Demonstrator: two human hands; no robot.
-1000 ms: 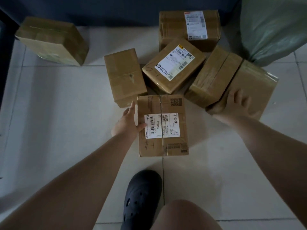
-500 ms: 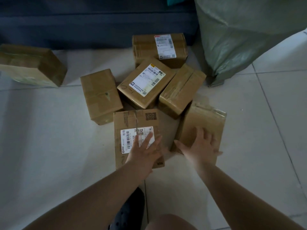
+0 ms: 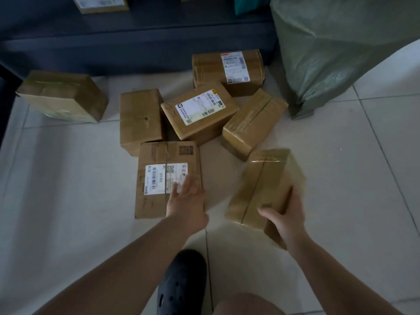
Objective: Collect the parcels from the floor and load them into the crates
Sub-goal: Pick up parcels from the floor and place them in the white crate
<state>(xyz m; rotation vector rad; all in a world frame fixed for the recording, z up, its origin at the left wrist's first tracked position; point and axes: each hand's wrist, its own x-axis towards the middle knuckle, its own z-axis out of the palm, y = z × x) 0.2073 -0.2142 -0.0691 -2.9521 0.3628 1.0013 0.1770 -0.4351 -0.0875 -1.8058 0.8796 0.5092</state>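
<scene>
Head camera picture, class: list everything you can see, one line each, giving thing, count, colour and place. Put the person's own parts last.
Cardboard parcels on floor: seven, brown; one apart far left, five clustered centre, one near right, in hand.
Shipping labels: three, white, on three of the clustered parcels.
Woven sack: one, grey-green, far right.
Ledge: one, dark blue-grey, along the back, with part of a labelled parcel on top.
Floor tiles: white, throughout.
Clog: one, black, bottom centre.
Left hand: open, over the nearest labelled parcel.
Right hand: grip on the unlabelled near-right parcel.
</scene>
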